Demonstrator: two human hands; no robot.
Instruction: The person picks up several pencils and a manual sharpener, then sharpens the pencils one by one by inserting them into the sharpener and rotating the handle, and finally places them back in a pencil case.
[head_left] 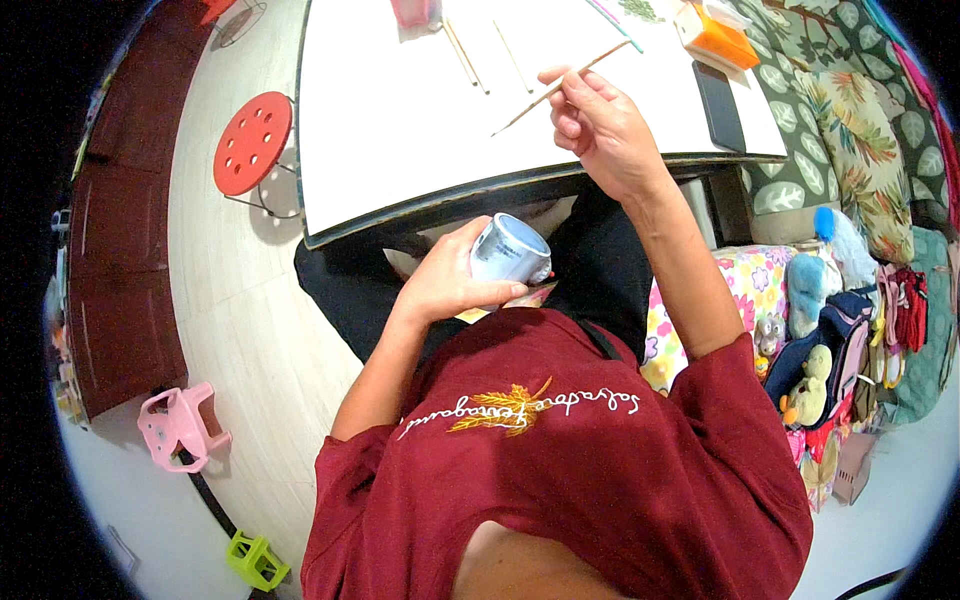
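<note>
My left hand (450,270) is wrapped round a light blue-grey cylindrical cup (505,257), held tilted above my lap just off the table's near edge. One round end of the cup faces up; whether that end is open or is the base, I cannot tell. Over the table, my right hand (605,125) pinches a thin wooden stick (522,114), slim like a paintbrush, between thumb and fingers. Its narrow, darker tip points down to the left, and the other end rises to the right. The stick and the cup are well apart.
On the white table (390,140) lie several thin sticks (513,57), coloured pencils (603,12) and a black phone (719,107). A pink cup (410,12) and an orange tissue box (718,38) stand farther back. Left is a red stool (252,143); right, soft toys (810,385) crowd a flowered surface.
</note>
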